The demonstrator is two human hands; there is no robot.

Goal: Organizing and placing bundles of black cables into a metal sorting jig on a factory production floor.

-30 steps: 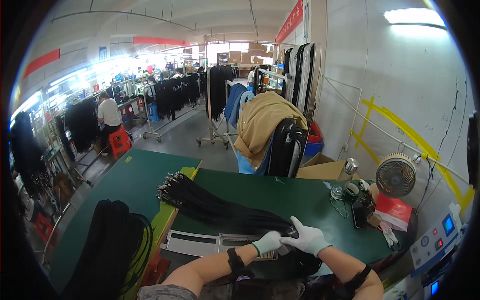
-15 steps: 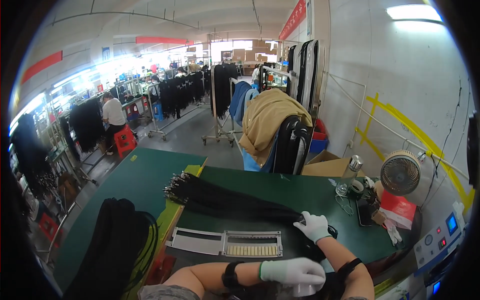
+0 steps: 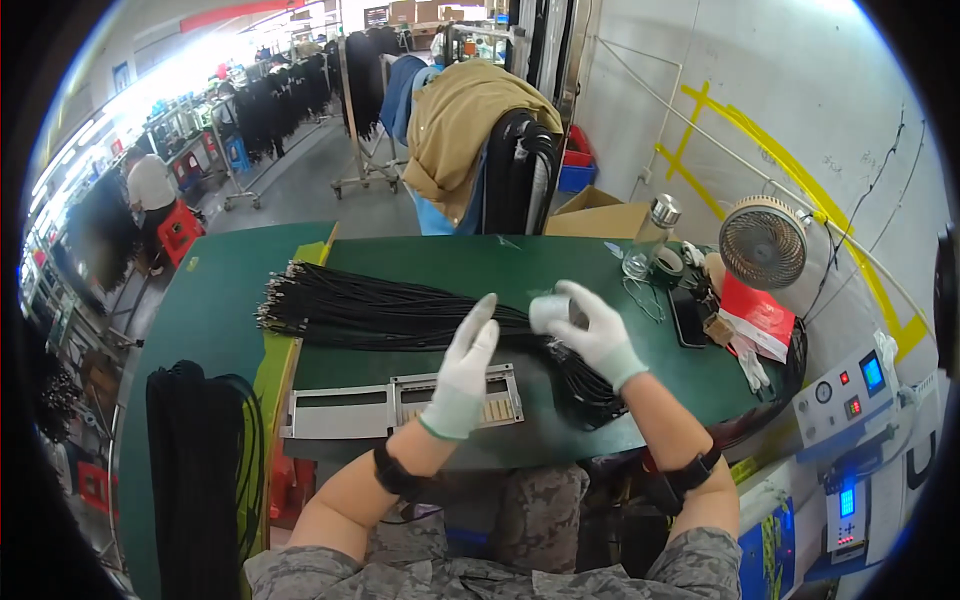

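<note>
A bundle of long black cords (image 3: pixel 400 310) with metallic ends lies across the green table in front of me. My right hand (image 3: pixel 605 345), in a white glove, grips a small white roll (image 3: pixel 547 314) that looks like film or tape, above the bundle's right part. Facing it, my left hand (image 3: pixel 463 378), also gloved, has its fingers stretched out and holds nothing I can see. Beneath the left hand is a flat metal frame (image 3: pixel 340 410) with a row of pale pieces, partly covered by the hand. Right of it, the bundle's other end (image 3: pixel 590 390) lies under my right wrist.
Another black cord bundle (image 3: pixel 200 470) hangs over the table's left side. At the right are a glass bottle (image 3: pixel 650 238), a fan (image 3: pixel 763 242), a phone (image 3: pixel 687 318) and a control box (image 3: pixel 850 390). Clothes (image 3: pixel 475 120) hang on a rack behind the table.
My right hand has let go of the cord bundle and now holds the white roll, which was by my left hand. The left hand has risen over the metal frame. My view has tilted down.
</note>
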